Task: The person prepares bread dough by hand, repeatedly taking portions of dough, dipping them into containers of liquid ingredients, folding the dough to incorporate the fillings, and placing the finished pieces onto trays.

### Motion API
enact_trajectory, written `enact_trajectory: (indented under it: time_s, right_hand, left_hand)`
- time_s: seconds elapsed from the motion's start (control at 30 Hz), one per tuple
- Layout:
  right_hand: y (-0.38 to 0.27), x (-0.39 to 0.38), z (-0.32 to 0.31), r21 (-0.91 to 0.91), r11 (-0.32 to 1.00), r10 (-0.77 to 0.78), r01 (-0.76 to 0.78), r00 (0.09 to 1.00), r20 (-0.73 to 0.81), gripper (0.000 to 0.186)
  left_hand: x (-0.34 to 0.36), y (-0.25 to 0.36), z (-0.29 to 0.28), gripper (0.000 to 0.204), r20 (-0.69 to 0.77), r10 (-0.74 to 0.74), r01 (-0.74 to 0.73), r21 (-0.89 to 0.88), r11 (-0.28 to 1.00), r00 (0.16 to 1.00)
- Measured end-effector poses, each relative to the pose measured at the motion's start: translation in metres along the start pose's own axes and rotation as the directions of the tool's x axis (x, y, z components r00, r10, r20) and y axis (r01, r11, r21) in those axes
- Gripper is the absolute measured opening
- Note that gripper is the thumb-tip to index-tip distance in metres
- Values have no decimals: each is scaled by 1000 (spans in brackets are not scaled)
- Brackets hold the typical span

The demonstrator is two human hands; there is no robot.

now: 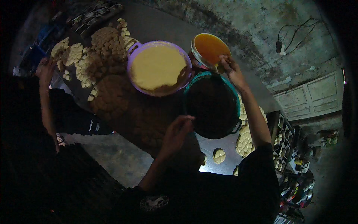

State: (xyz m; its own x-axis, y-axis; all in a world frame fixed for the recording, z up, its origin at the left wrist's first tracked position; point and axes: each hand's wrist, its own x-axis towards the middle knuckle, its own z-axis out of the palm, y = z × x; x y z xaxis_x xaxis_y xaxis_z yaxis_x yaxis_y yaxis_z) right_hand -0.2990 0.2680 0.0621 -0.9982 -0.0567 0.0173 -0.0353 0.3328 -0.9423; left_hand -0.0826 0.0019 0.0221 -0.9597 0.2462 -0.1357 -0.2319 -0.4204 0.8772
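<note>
My right hand (230, 70) is at the near right rim of a white bucket (203, 62) with an orange filling (211, 47). Its fingers are drawn together over the rim; whatever they hold, if anything, is hidden. Closer to me, my left hand (176, 135) is by the left edge of a green-rimmed basin (238, 100). The left fingers are bent and closed, with their contents too dark to make out. The basin's inside is in deep shadow. Left of the bucket stands a purple basin (129, 71) filled with a pale yellow mass (158, 67).
Clusters of pale dough pieces (108, 41) cover the table's left side. More scored dough rounds (245, 142) lie right of the green basin, and one small round (219, 155) nearer me. Another person's hand (45, 71) is at the left edge. A dark rack (282, 140) stands right.
</note>
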Motion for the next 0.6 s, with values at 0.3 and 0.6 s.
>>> enact_trajectory:
  time_s: [0.3,0.6]
  right_hand:
    - [-94,-209,73,703,711,-2,10,1000,-11,34]
    - [-30,-290,29,783,597,-90,178,984,-154,17]
  left_hand:
    - [-8,23,50,35,121,21,35,-439,898,992]
    - [-39,7,97,31,257,-254,361,-653,666,933]
